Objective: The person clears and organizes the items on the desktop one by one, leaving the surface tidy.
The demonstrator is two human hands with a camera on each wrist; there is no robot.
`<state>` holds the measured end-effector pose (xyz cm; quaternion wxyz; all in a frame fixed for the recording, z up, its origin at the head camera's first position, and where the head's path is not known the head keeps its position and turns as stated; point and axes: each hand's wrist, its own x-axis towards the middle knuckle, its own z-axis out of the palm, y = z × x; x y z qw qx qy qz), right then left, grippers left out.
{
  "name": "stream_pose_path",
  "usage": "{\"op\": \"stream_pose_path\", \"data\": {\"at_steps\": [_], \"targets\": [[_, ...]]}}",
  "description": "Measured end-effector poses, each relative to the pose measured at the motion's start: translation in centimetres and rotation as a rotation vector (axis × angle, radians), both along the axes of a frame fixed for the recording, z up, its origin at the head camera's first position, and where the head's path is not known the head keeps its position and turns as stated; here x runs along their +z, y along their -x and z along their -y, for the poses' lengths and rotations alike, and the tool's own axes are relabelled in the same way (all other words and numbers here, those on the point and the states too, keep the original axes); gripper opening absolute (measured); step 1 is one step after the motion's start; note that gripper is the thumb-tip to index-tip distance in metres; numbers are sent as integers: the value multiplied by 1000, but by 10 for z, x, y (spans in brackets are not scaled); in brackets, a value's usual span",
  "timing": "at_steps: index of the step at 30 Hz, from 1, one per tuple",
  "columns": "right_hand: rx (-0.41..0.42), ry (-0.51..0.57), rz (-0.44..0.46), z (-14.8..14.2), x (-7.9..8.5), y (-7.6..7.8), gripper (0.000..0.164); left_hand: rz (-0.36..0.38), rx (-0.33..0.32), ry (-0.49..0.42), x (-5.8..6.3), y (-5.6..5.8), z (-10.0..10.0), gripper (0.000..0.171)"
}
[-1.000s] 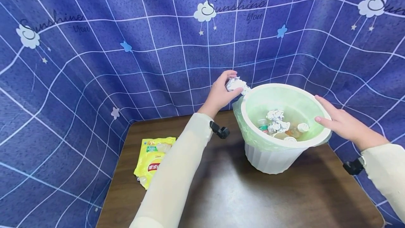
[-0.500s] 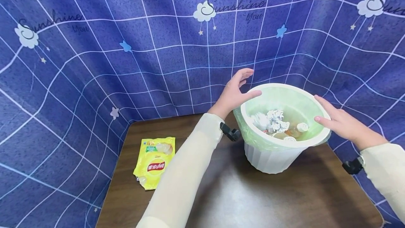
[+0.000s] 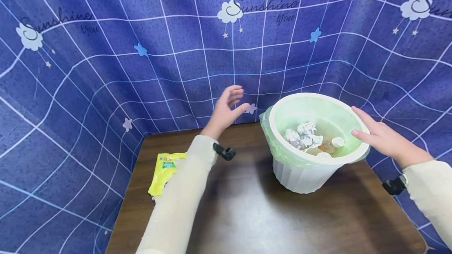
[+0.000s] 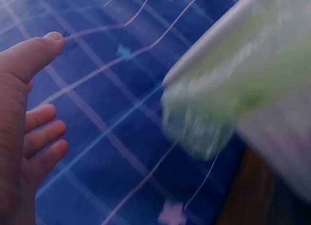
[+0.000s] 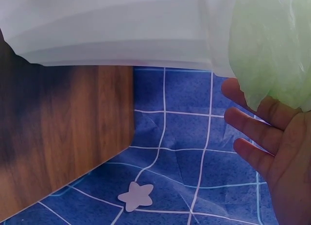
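A white trash can [image 3: 298,177] stands on the table, lined with a pale green bag [image 3: 282,148] folded over its rim. Crumpled paper balls [image 3: 307,140] and capped plastic bottles [image 3: 333,145] lie inside. My right hand [image 3: 383,138] holds the rim at the right, thumb over the inner edge and fingers outside. In the right wrist view, several of its fingers [image 5: 257,132] show beside the liner. Left of the can, my left hand [image 3: 225,111] is in the air with fingers apart, holding nothing. A yellow Lay's chip bag [image 3: 166,173] lies at the left, partly hidden by my left sleeve.
The brown wooden table [image 3: 247,207] has a blue grid-patterned curtain [image 3: 183,30] behind it and along its sides. Dark cameras are strapped on both wrists, the left one [image 3: 225,151] just above the table.
My left hand has let a crumpled paper ball drop into the trash can, then moved back left, away from the rim. My right hand has stayed on the rim.
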<state>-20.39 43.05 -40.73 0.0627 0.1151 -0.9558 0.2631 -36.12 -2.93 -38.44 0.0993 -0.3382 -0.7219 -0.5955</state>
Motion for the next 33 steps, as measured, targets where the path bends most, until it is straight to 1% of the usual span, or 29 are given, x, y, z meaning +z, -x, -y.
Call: {"op": "stream_pose_path", "data": {"at_steps": [4, 7, 10, 14, 17, 20, 23, 27, 31, 33], "targets": [[-9, 8, 15, 0, 1, -1, 78, 5, 43, -55, -18, 6, 45, 58], [-15, 8, 23, -1, 2, -2, 78, 24, 84, -79, -34, 8, 80, 60], [-14, 7, 26, -1, 2, -3, 78, 59, 135, -84, -44, 0, 115, 60], [-13, 5, 33, 0, 1, -3, 78, 115, 209, -87, -56, -18, 159, 61], [-8, 17, 44, 1, 1, -2, 78, 140, 267, -87, -70, -26, 191, 61], [-2, 25, 42, 2, 0, -1, 78, 159, 334, -67, -88, -34, 221, 61], [-1, 23, 35, 3, 0, 0, 78, 201, 407, -59, -107, -43, 248, 62], [-5, 20, 25, 4, -1, 0, 78, 260, 503, -85, -130, -58, 275, 59], [-8, 13, 8, 2, -1, -1, 77, 309, 590, -79, -163, -63, 300, 60], [-7, 10, -1, 1, -1, -1, 77, 327, 629, -66, -183, -65, 311, 62]]}}
